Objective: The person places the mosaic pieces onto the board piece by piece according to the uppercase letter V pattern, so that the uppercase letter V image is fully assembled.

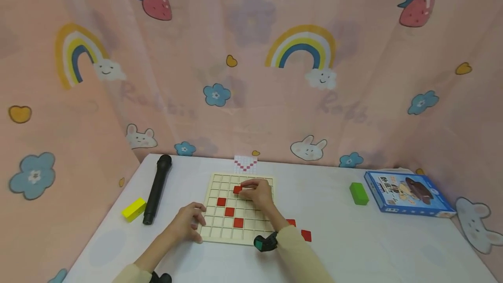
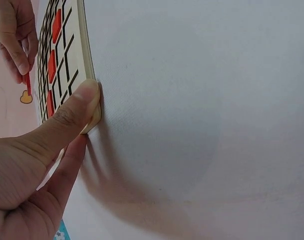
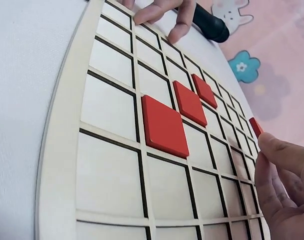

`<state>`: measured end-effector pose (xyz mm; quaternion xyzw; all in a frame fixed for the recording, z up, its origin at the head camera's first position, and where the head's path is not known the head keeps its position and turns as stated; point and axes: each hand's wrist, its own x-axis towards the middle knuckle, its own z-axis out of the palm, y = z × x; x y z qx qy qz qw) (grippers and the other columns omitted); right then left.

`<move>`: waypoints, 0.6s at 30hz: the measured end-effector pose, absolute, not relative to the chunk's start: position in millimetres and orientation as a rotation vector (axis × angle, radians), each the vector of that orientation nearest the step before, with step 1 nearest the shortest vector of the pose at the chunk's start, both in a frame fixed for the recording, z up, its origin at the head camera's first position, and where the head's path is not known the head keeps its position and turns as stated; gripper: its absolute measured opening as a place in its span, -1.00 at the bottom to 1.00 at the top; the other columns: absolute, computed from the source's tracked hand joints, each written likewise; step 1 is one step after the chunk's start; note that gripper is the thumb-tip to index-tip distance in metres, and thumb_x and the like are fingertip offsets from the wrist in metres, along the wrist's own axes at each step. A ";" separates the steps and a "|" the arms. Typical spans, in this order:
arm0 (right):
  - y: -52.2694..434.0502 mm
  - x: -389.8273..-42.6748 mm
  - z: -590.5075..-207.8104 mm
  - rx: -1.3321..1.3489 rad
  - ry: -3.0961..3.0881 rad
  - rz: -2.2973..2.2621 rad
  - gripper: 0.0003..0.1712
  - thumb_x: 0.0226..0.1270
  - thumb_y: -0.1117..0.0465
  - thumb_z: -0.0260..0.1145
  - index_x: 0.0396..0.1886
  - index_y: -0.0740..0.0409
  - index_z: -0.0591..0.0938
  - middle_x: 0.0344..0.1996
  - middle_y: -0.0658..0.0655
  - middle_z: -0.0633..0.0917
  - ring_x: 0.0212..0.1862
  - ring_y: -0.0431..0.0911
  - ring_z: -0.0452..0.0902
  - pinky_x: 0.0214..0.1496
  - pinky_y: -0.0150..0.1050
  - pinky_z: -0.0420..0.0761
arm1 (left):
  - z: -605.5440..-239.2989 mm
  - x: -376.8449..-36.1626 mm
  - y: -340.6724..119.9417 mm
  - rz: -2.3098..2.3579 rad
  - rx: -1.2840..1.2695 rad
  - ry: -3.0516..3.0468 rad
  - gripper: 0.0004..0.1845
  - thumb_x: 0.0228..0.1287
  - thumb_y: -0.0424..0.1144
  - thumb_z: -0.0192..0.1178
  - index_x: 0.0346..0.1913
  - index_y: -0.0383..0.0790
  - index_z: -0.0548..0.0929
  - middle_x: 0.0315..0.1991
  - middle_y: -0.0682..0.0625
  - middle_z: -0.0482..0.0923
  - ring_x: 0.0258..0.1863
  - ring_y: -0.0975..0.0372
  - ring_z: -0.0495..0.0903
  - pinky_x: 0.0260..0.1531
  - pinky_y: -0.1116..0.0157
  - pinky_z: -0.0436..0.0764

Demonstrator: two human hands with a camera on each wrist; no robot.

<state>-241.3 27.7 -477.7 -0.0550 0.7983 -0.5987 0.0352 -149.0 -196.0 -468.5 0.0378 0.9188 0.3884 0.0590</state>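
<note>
Nearest us, the left hand [image 1: 187,222] steadies the board [image 1: 212,226], thumb pressed on its near-left corner. The right hand [image 1: 256,194] pinches a red tile [image 1: 237,189] over an upper row. We advise seating it flat within one cell, board held steady.

right hand [image 1: 257,193] hides some grid board [image 1: 220,230] cells.
</note>
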 end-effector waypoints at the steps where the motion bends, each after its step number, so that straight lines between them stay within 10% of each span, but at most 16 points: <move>1: 25.0 -241.1 -478.9 -0.181 2.433 -1.852 -0.74 0.01 0.41 0.48 -0.24 0.35 0.71 -0.33 0.26 0.74 -0.30 -0.02 0.70 -0.26 -0.27 0.63 | -469.1 -149.2 -196.2 1.177 0.117 2.782 -0.58 -0.58 -0.65 0.52 -0.54 -0.26 0.60 0.02 -0.09 0.50 -0.17 0.13 0.51 -0.37 0.34 0.59; 18: -14.4 -244.3 -496.6 -0.415 2.435 -1.881 -0.75 0.03 0.44 0.45 -0.23 0.40 0.69 -0.34 0.26 0.73 -0.31 -0.01 0.70 -0.22 -0.25 0.64 | -469.0 -150.3 -197.9 1.185 0.145 2.758 -0.60 -0.55 -0.64 0.52 -0.52 -0.28 0.61 0.02 -0.10 0.50 -0.10 0.07 0.53 -0.36 0.33 0.59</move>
